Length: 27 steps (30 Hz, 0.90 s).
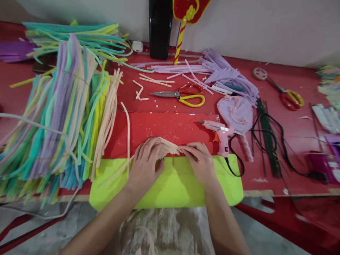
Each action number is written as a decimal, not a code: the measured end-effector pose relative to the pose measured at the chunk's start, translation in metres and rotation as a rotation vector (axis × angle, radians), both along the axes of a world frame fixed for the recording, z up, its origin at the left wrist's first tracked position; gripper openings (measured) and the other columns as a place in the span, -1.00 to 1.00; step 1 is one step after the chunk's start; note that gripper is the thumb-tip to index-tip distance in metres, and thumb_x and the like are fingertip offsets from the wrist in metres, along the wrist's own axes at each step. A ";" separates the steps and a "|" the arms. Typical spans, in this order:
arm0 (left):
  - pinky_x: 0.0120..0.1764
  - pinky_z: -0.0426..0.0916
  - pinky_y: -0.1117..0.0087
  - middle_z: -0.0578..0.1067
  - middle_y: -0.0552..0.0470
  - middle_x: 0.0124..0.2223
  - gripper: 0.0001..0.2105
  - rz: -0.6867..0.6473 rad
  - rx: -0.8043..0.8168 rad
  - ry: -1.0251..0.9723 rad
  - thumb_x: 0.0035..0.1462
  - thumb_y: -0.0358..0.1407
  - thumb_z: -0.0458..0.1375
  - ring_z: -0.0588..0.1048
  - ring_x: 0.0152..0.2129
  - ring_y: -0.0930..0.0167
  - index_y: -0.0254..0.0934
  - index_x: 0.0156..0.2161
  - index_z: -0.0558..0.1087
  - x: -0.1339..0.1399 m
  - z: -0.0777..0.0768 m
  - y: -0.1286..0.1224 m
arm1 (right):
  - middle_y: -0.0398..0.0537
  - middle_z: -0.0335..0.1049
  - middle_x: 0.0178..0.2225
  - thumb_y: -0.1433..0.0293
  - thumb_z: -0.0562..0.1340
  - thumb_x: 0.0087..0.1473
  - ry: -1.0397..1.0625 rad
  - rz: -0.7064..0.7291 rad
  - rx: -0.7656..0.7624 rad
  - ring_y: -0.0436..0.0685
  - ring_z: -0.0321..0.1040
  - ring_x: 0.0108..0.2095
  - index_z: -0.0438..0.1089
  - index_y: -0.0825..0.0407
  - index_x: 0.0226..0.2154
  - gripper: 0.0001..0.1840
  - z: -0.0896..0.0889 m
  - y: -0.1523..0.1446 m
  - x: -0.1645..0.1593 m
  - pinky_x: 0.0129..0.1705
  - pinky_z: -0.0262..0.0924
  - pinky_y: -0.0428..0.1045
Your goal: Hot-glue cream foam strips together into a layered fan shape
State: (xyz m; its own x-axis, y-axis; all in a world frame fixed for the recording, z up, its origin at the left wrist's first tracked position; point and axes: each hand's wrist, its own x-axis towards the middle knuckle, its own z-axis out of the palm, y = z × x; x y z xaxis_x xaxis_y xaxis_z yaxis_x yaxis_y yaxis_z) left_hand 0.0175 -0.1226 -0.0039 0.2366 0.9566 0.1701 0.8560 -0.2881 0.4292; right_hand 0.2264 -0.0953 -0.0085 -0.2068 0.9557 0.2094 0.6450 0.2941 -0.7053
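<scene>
A flat piece of cream pipe cleaners (pixel 171 148) laid side by side is between my hands, over the top edge of a lime-green mat (pixel 170 191). My left hand (pixel 147 157) is closed round its left part, with the fingers over the top. The thumb and fingertips of my right hand (pixel 200 159) pinch its narrow right end. A long cream strand (pixel 117 174) trails to the left from under my left hand. Beyond my right hand lies a pink glue gun (pixel 219 132), its small light glowing. One loose cream pipe cleaner (pixel 127 127) rests to the left.
Bundles of coloured pipe cleaners (pixel 58 117) fill the left side. Scissors (pixel 180 95) and lilac pipe cleaners (pixel 228 76) lie behind. On the right are a lilac paddle-shaped piece (pixel 235 113), a black cord (pixel 287 152), another pair of scissors (pixel 289 97) and dark green stems (pixel 268 141).
</scene>
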 end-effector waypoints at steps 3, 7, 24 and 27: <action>0.17 0.19 0.04 0.30 -0.15 0.19 -0.58 0.006 -0.004 0.000 0.14 -0.41 0.04 0.27 0.15 0.15 -0.24 0.13 0.21 0.000 0.000 0.000 | -0.06 0.39 -0.29 0.39 0.13 0.21 -0.002 0.003 0.013 0.10 0.31 -0.25 0.51 -0.13 -0.18 -0.76 0.000 0.000 0.000 -0.16 0.25 0.08; 0.18 0.18 0.05 0.30 -0.15 0.19 -0.57 0.008 -0.009 -0.002 0.14 -0.40 0.04 0.27 0.15 0.15 -0.24 0.13 0.22 0.000 -0.001 -0.001 | -0.05 0.39 -0.28 0.41 0.13 0.21 0.003 0.003 0.015 0.09 0.31 -0.25 0.50 -0.10 -0.16 -0.76 0.000 -0.001 0.000 -0.16 0.24 0.08; 0.18 0.18 0.09 0.28 -0.17 0.19 -0.58 0.014 0.004 0.045 0.13 -0.39 0.06 0.25 0.15 0.16 -0.30 0.12 0.24 0.001 -0.001 -0.002 | -0.03 0.38 -0.27 0.44 0.16 0.19 -0.104 0.002 0.048 0.10 0.30 -0.24 0.47 -0.04 -0.13 -0.76 -0.001 -0.008 -0.001 -0.15 0.20 0.10; 0.17 0.19 0.08 0.29 -0.18 0.19 -0.59 0.013 0.009 0.044 0.14 -0.39 0.06 0.26 0.14 0.16 -0.30 0.12 0.24 0.001 -0.001 -0.002 | -0.02 0.38 -0.27 0.44 0.17 0.18 -0.122 -0.006 0.083 0.10 0.30 -0.24 0.46 -0.03 -0.11 -0.76 -0.001 -0.010 -0.003 -0.15 0.20 0.09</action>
